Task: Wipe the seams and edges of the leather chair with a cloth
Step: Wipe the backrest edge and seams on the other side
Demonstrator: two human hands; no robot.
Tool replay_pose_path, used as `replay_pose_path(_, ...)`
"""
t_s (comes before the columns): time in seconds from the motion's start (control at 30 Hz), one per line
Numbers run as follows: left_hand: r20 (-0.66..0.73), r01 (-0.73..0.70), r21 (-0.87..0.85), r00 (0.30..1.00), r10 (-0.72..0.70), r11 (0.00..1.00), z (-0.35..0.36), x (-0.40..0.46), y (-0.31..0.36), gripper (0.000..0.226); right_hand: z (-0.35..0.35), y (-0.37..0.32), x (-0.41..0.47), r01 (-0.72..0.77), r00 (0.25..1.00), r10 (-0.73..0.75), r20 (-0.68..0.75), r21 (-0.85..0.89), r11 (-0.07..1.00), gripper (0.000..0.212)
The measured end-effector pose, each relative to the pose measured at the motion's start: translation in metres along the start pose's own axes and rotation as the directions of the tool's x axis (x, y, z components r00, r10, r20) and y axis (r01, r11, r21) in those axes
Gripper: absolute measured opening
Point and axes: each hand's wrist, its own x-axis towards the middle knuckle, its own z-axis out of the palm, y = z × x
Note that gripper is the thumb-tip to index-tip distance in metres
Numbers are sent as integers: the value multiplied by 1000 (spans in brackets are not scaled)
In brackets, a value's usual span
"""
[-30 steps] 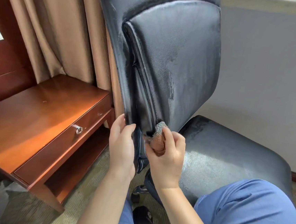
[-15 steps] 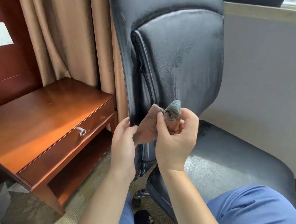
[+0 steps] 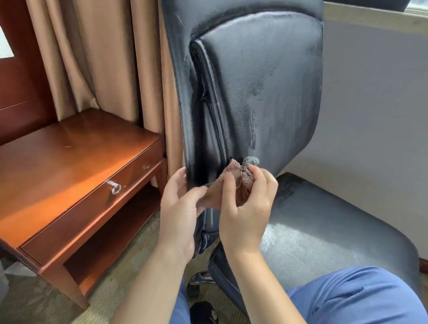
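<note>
A black leather chair (image 3: pixel 254 82) fills the middle of the view, its worn backrest upright and its seat (image 3: pixel 327 225) stretching right. A raised seam runs down the backrest's left side. A small brown cloth (image 3: pixel 232 179) with a dirty grey tip is held just in front of the backrest's lower left corner. My right hand (image 3: pixel 247 207) pinches the bunched upper part of the cloth. My left hand (image 3: pixel 180 205) holds the cloth's lower left corner with thumb and fingers, beside the chair's left edge.
A reddish wooden side table (image 3: pixel 57 178) with a drawer and ring pull stands at the left, close to the chair. Brown curtains (image 3: pixel 94 40) hang behind. A grey wall (image 3: pixel 390 113) is at the right. My knee in blue trousers (image 3: pixel 365 312) rests by the seat.
The cloth has come out of the seam at the backrest's base and has been spread between both hands. My left hand let go of the chair edge and took the cloth's corner.
</note>
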Motion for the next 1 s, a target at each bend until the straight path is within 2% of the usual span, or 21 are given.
replay_pose_path(0.1, -20, -20, 17, 1000, 20, 1000, 0, 1, -2, 48, -3, 6, -10, 12, 998, -9, 56, -64, 998, 65)
replay_pose_path(0.17, -37, -30, 19, 999, 31, 999, 0, 1, -2, 45, -5, 12, -14, 29, 997, -23, 73, -79, 996, 69)
replay_pose_path(0.23, -45, -36, 2, 998, 36, 999, -1, 1, -1, 42, -8, 17, -15, 27, 998, -22, 62, -75, 997, 62)
replay_pose_path(0.37, -49, 10, -65, 999, -13, 998, 0, -1, 5, 36, -9, 15, -16, 79, 996, -80, -48, -23, 997, 31)
replay_pose_path(0.53, -92, 39, -86, 995, -47, 996, -1, 1, 6, 34, -5, -14, 16, 91, 963, -53, -264, 132, 987, 21)
replay_pose_path(0.6, -95, 42, -88, 994, -50, 995, -1, 2, 8, 34, -2, -18, 29, 156, 943, -108, -316, 129, 979, 20)
replay_pose_path(0.63, -95, 44, -86, 994, -52, 995, 0, 2, 8, 34, 0, -16, 31, 201, 941, -164, -295, 99, 975, 20)
replay_pose_path(0.7, -97, 45, -84, 994, -53, 995, -1, 3, 7, 34, 3, -3, 24, 283, 946, -278, -165, 9, 959, 21)
replay_pose_path(0.8, -85, 33, -62, 996, -38, 998, -2, 2, 6, 34, 4, 22, -1, 346, 936, -351, -7, -145, 927, 27)
replay_pose_path(0.9, -62, 18, -36, 998, -20, 999, -2, 2, 6, 33, 1, 42, -24, 385, 921, -388, 45, -267, 883, 33)
replay_pose_path(1.0, -58, 24, -16, 998, -25, 1000, -4, 1, 7, 33, -2, 49, -36, 379, 924, -378, 58, -263, 887, 28)
